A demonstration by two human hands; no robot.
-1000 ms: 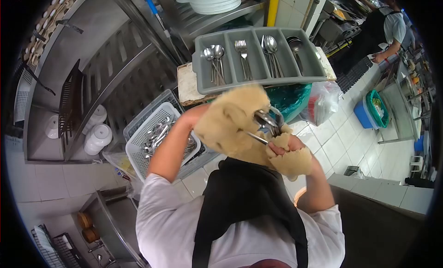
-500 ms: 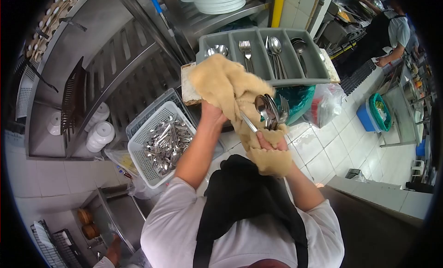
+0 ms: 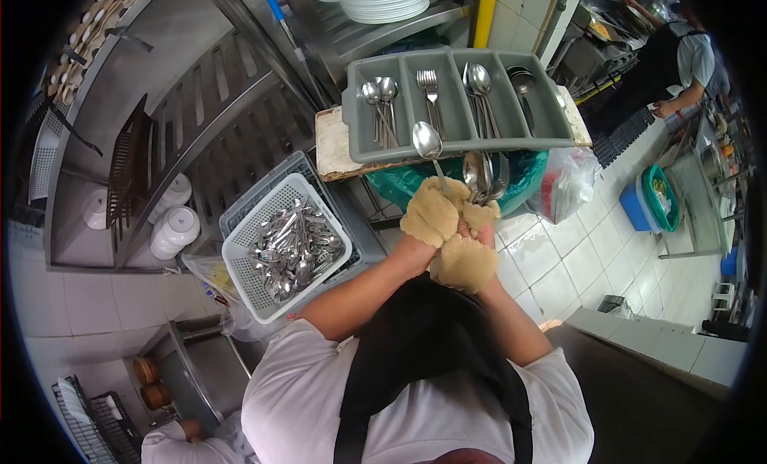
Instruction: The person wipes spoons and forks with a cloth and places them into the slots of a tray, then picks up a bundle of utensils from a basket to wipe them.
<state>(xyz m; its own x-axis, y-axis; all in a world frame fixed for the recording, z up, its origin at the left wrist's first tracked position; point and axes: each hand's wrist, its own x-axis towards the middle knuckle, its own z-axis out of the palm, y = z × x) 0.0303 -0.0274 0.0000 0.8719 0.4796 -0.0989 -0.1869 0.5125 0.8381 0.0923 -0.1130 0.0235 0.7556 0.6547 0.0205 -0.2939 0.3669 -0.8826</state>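
Observation:
A tan cloth (image 3: 433, 212) covers my left hand (image 3: 422, 246), which is closed through it around the handle of a spoon (image 3: 427, 141). The bowl of that spoon points up, just over the front rim of the grey cutlery tray (image 3: 382, 154). Close beside, my right hand (image 3: 478, 234) grips a bunch of cutlery (image 3: 479, 176), spoons among it, with the same cloth wrapped about the hand. Most of the fingers are hidden under the cloth. The tray's compartments hold small spoons (image 3: 387, 90), forks (image 3: 428, 84), larger spoons (image 3: 479, 80) and dark-looking utensils (image 3: 521, 82).
To my left, a white perforated basket (image 3: 240, 284) holds a heap of cutlery (image 3: 294, 252). White cups (image 3: 177, 224) sit on the metal rack. Stacked plates (image 3: 383, 2) stand behind the tray. A green bag (image 3: 399, 186) hangs below it. Another person (image 3: 679, 56) stands far right.
My left hand has come down from the tray's left side to beside my right hand, bringing the cloth. A spoon now points up from it, and the small spoons are uncovered.

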